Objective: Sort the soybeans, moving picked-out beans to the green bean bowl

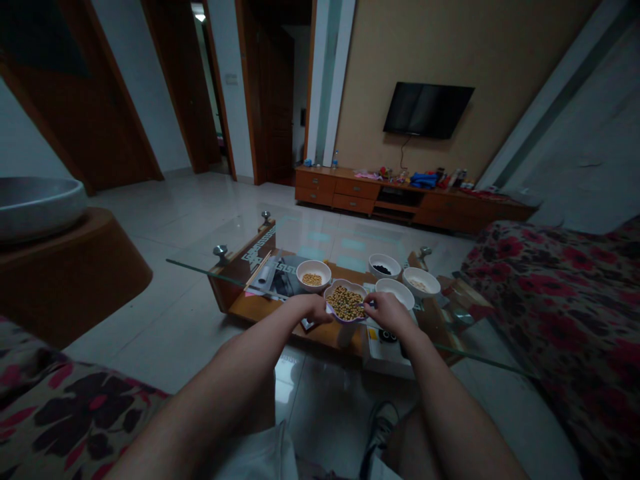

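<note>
- At the near edge of the clear glass tabletop (235, 233), between your hands, is the scalloped white bowl with a purplish rim (345, 321), filled with mixed yellow and dark green beans (345, 303).
- Your left hand (319, 309) is closed on the bowl's left edge.
- Your right hand (387, 311) is at its right edge, fingertips drawn together over the beans; whether they pinch anything, you cannot tell from here.
- Just behind the scalloped bowl, to the left, is a round white bowl of yellow beans (313, 266).
- Just beyond your right hand is a round white bowl with its pale inside showing (395, 291); behind it are a round white bowl of black beans (384, 259) and, to the right, a round white bowl of pale pieces (421, 273).
- Under the glass, on the left, lies a grey printed sheet (283, 277) on the brown wooden shelf (245, 309); a white box with a black cartoon face (385, 362) is below your right hand.
- Farther out, a red-flowered sofa (565, 287) is on your right, and a black flat television (428, 111) hangs above a long brown wooden cabinet (356, 189).
</note>
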### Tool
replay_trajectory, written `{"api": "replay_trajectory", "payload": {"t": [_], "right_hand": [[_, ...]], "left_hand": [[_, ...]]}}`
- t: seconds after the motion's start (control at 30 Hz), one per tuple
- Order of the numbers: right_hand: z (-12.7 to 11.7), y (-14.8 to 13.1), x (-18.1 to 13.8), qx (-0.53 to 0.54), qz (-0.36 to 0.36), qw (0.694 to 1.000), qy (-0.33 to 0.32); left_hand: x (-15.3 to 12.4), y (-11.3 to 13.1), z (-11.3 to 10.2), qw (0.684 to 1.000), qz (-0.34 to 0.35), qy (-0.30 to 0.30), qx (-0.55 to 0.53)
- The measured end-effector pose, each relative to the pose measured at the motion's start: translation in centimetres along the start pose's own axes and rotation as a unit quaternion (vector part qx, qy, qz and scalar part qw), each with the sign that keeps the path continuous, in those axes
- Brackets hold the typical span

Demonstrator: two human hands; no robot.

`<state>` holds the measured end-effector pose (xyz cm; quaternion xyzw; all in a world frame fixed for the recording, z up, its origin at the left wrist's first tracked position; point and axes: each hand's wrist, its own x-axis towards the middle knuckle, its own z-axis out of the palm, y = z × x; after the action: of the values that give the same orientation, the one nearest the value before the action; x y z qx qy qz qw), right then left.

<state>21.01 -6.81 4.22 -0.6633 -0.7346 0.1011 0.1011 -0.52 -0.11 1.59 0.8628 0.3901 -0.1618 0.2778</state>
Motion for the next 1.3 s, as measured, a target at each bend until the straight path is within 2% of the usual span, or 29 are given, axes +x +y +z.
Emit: {"api": "replay_trajectory", "payload": {"t": [0.3,1.3], "right_hand": [[-0.3,0.3,-0.2,-0.045,0.051,0.998,0.008],[-0.3,0.6,-0.3,-0.061,0.039,0.997,-0.005]], "left_hand": [[0.1,-0.1,0.1,1.000,0.017,0.005,-0.001],[0.2,-0.1,0.1,1.000,0.014,0.004,0.004]]}}
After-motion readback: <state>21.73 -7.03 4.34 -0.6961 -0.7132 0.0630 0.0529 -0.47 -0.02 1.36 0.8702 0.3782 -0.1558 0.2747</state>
